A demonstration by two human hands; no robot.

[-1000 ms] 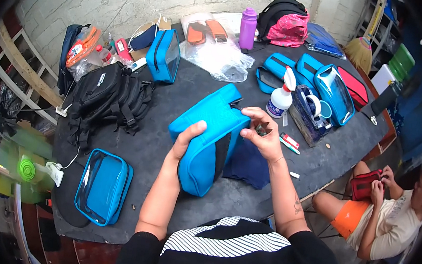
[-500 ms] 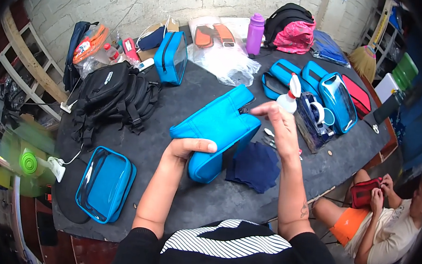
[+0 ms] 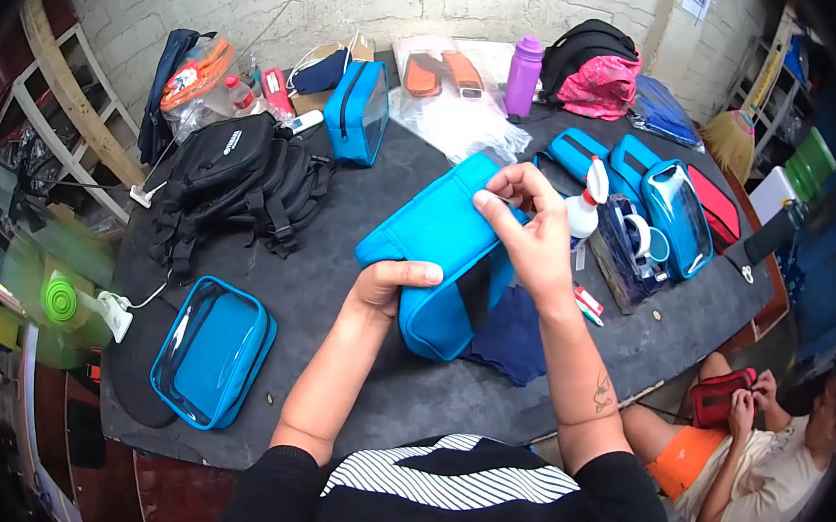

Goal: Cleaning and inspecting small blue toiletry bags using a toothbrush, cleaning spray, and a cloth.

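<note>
She has the blue zip pouch [image 3: 439,253] tipped up off the dark tabletop [image 3: 336,284], her left hand [image 3: 386,283] with fingers curled over its lower rim. Her right hand [image 3: 530,226] pinches something small at the top edge, likely the zipper pull, though I can't tell. It looks like zipper work; next calls for a steady tug along the edge.

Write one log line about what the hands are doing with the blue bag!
left hand: grips blue pouch near end | right hand: pinches at its far end | dark blue cloth beside pouch | table: dark
</note>
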